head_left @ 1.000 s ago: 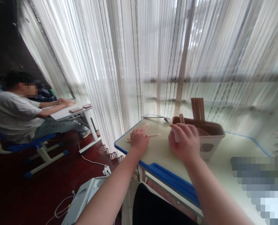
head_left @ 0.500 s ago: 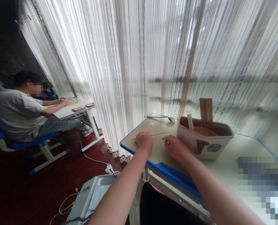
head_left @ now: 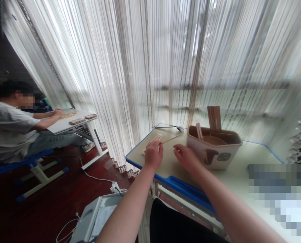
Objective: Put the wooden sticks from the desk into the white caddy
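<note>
My left hand [head_left: 154, 154] is closed at the table's left side, its fingers pinched on the near end of a thin wooden chopstick [head_left: 172, 138] that points right and away. More pale chopsticks [head_left: 156, 137] lie in a bunch just behind and under this hand, partly covered by it. My right hand [head_left: 185, 156] hovers close to the bin with curled fingers apart and nothing visible in them. Beside it stands a beige bin with a brown rim [head_left: 228, 145]. Inside are a brown bowl [head_left: 213, 140], a small pale bundle of sticks [head_left: 199, 131] and taller brown sticks [head_left: 214, 118].
A metal ladle [head_left: 180, 128] lies along the back edge of the blue-edged table [head_left: 137, 153]. Sheer curtains [head_left: 140, 67] hang behind. At left, another person [head_left: 10, 121] sits at a white table [head_left: 60, 125]. Cables and a power strip [head_left: 115, 186] are below left.
The view has turned slightly right, so things appear farther left. The chopstick by my left hand now slants more steeply away. My right hand stays beside the bin.
</note>
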`<state>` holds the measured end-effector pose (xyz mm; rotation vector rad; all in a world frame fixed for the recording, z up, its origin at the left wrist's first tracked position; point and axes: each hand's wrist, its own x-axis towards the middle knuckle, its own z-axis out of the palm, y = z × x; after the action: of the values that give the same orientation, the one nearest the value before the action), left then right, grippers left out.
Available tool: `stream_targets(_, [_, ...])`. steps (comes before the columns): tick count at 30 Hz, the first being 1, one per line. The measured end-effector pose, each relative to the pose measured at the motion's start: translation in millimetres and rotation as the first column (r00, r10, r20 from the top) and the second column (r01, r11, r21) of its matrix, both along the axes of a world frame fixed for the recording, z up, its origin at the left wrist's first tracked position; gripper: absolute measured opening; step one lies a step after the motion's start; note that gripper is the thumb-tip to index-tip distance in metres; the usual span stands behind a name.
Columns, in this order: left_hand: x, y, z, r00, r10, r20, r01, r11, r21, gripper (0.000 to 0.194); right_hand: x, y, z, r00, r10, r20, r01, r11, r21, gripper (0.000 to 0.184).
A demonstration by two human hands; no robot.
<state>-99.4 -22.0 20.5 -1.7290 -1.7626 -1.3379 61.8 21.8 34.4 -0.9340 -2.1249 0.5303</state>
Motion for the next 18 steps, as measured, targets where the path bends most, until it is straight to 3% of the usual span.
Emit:
stream_targets(11, [3.4, -9.0, 2.0, 0.990, -0.140, -0.021, 0.141, 0.989, 0.048, 0.019, -0.3, -6.0, 3.5, 0.986, 0.057, -0.156, -0.056, 0.998, 0.013, 0.029])
stream_targets(18, [5.2, -6.7, 1.0, 0.985, -0.174, -0.007, 0.174, 0.984, 0.024, 0.020, -1.9, -6.0, 9.2, 0.863, 0.143, -0.485, -0.256, 0.951, -0.176, 0.034])
